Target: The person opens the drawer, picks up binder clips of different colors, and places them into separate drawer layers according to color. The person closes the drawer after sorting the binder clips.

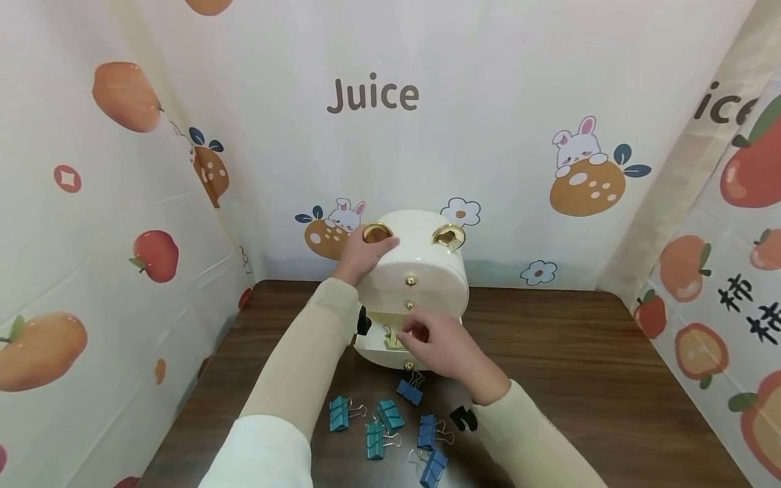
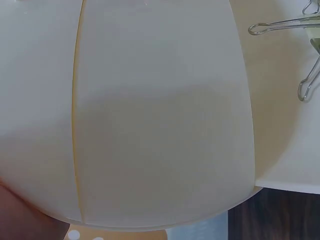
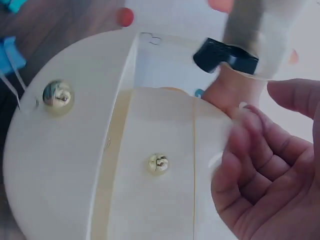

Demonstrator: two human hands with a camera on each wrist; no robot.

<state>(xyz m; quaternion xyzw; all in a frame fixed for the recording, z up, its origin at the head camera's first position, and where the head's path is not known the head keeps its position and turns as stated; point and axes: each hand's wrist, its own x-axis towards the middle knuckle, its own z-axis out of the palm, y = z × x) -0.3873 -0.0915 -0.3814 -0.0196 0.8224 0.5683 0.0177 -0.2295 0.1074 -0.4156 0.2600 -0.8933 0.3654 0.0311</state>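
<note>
A white drawer box (image 1: 415, 251) with gold-rimmed ears and round gold knobs stands at the back of the table. My left hand (image 1: 358, 256) holds its upper left side, the thumb across the front by the left ear (image 1: 377, 232); the other fingers are mostly hidden. The bottom drawer (image 1: 370, 354) is pulled out, with pale yellow-green binder clips (image 1: 392, 340) inside; their wire handles (image 2: 280, 26) show in the left wrist view. Over this drawer is my right hand (image 1: 442, 344), fingers loosely bent. In the right wrist view its thumb (image 3: 295, 95) stands apart from the fingers, nothing visible between them.
On the dark wooden table (image 1: 549, 379), three blue binder clips (image 1: 433, 468) and three teal ones (image 1: 338, 413) lie in front of the box. One blue clip (image 1: 410, 390) is close to the drawer's front. A fruit-printed curtain (image 1: 500, 102) surrounds the table's back and sides.
</note>
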